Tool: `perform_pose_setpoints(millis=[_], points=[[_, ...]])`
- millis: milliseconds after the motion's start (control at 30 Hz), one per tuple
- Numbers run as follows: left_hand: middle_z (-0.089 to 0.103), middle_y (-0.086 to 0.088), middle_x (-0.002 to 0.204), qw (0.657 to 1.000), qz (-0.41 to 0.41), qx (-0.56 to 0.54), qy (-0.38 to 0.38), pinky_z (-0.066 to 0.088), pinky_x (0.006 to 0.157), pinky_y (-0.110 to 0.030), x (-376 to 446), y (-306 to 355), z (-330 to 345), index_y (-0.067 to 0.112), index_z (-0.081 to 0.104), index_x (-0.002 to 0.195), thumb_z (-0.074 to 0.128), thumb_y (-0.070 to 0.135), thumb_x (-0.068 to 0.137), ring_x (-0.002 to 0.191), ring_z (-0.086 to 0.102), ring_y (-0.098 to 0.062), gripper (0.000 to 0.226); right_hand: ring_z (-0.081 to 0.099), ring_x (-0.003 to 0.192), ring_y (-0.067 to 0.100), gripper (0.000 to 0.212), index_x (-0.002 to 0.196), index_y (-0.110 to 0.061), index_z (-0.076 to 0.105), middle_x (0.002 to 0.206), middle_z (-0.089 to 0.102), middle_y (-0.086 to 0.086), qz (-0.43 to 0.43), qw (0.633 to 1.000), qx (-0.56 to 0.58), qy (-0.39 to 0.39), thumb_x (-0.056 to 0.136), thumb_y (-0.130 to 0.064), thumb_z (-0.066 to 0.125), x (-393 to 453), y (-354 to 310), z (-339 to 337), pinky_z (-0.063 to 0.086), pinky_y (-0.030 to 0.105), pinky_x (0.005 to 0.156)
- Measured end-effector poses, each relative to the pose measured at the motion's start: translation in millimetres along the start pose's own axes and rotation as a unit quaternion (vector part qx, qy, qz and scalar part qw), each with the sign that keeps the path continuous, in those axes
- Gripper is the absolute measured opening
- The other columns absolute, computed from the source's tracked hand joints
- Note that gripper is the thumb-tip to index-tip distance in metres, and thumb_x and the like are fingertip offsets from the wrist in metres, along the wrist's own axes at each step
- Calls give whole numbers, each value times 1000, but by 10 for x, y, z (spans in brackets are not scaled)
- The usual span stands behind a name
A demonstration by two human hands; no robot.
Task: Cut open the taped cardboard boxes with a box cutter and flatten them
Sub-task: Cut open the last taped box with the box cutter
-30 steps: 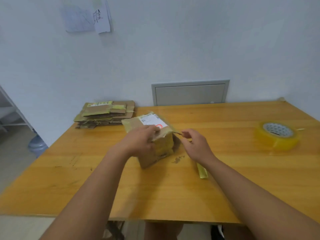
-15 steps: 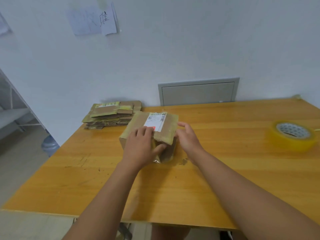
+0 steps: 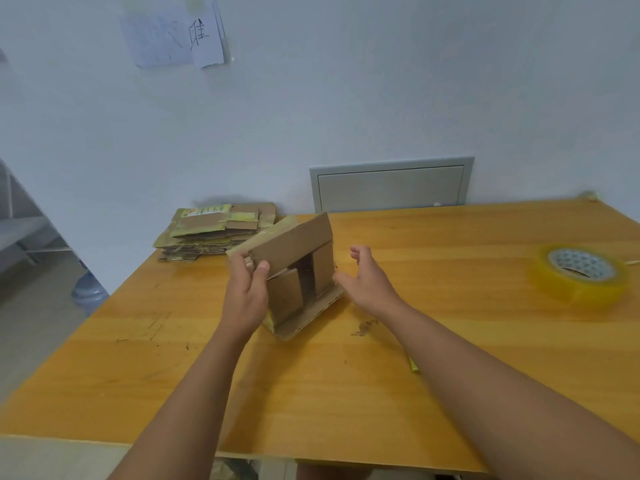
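A small brown cardboard box (image 3: 298, 271) stands on the wooden table (image 3: 450, 358), its open end turned toward me with the flaps spread. My left hand (image 3: 247, 285) grips its upper left flap, thumb in front and fingers behind. My right hand (image 3: 367, 284) hovers just to the right of the box, fingers loosely spread, holding nothing. A thin yellow-green piece, perhaps the box cutter (image 3: 412, 366), lies on the table and is mostly hidden behind my right forearm.
A stack of flattened cardboard boxes (image 3: 214, 233) lies at the table's back left corner. A roll of yellow tape (image 3: 581, 271) sits at the right. A grey wall panel (image 3: 391, 183) is behind the table. Dark scraps (image 3: 363, 328) lie near the box.
The box has been turned so its open end faces me, with the flaps apart. My left hand shifted to the upper flap. My right hand came off the box and opened.
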State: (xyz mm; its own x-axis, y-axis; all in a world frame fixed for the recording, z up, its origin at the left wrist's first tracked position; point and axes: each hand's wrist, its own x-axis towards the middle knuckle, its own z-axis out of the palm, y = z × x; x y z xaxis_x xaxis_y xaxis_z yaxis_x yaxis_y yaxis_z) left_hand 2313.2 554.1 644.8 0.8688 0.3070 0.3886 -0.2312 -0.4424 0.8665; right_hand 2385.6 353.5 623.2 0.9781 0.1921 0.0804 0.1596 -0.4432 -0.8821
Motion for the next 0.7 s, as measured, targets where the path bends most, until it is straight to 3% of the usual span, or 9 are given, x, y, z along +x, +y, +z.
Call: perform_pose_setpoints(millis=[67,167,300,400,467,533,600,700], points=[[61,8,109,999,12,-27,19,48,65,-15,-9,-36,-12,41,33,117,43,18,104,85,61,6,28,38,139,26,81,153,-27,15,159,28,1,-1,1000,-6,-17,91,-40,66,64,-62,84,38,37,101],[58,14,107,994,88,32,52,52,66,-26,-30,-53,15,45,31,120,46,15,102,87,60,-2,37,41,137,27,96,153,-29,8,156,33,2,-12,999,-42,-5,84,-49,72,136,-189,257,43,40,100],[55,8,103,968,183,147,88,46,79,-32,-45,-78,91,22,56,110,43,16,100,94,53,-11,17,54,119,29,78,143,-21,21,137,48,6,-22,991,-105,84,86,-42,70,216,-285,410,48,36,79],[53,2,110,959,155,201,125,49,83,-33,-67,-107,146,17,55,114,54,25,98,100,50,-12,18,57,103,26,57,139,-19,30,130,53,6,-39,987,-127,89,91,-28,60,181,-276,395,42,32,69],[47,-6,123,952,103,255,133,49,92,-39,-74,-181,179,17,49,120,69,37,88,113,46,-21,42,54,94,23,48,138,-19,36,128,55,5,-60,987,-128,70,93,-21,53,117,-249,375,41,32,66],[33,-16,141,952,38,278,124,44,99,-46,-77,-246,212,17,41,125,77,45,79,128,33,-32,64,55,102,22,48,142,-20,38,134,54,3,-81,988,-123,37,95,-17,49,44,-210,357,46,35,74],[18,-18,152,956,-19,270,116,41,101,-49,-65,-282,230,18,35,129,79,40,78,138,20,-33,70,53,119,24,50,146,-19,37,143,49,2,-95,987,-126,13,96,-14,46,-18,-187,333,48,39,90],[22,-17,149,962,-14,250,113,45,97,-46,-50,-301,221,10,37,130,74,19,80,133,34,-38,63,49,126,27,52,147,-15,37,146,46,5,-100,987,-128,13,96,-11,46,-63,-176,308,44,38,99]])
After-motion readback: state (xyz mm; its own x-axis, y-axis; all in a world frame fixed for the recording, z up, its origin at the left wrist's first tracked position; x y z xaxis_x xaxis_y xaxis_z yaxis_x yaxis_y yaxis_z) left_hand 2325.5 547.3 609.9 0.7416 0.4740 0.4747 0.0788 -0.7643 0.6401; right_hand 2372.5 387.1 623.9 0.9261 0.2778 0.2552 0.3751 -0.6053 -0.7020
